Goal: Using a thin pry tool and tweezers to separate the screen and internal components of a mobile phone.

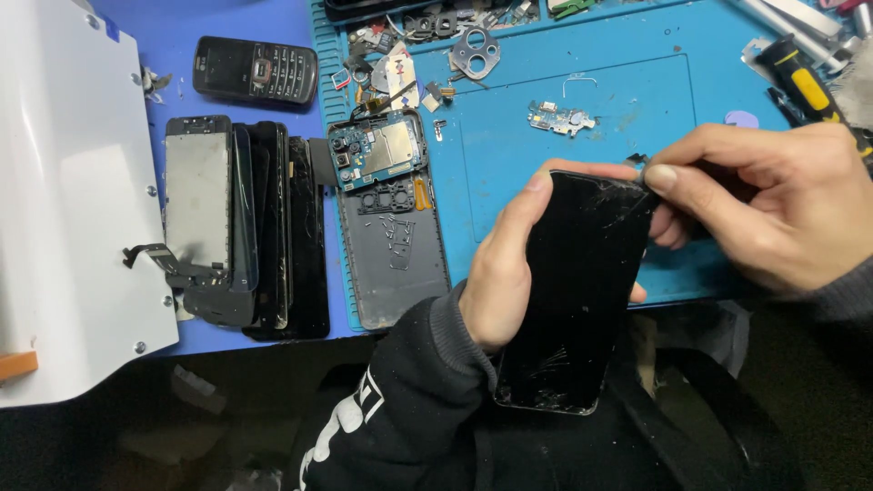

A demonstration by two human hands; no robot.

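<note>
Phone (pixel 577 291), cracked screen up, held off mat (pixel 536 136) edge: left hand (pixel 496 282) wraps its side, steadying. Right hand (pixel 773 205) fingers pinched at top corner, gripping there; possible small tool, unclear. Opened phone (pixel 391 227) lies left.

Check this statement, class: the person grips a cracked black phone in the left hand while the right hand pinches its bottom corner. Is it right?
Not quite. In the head view the left hand does grip the cracked black phone, but the right hand pinches its top corner, not its bottom corner; the bottom end hangs free over the person's lap.
</note>
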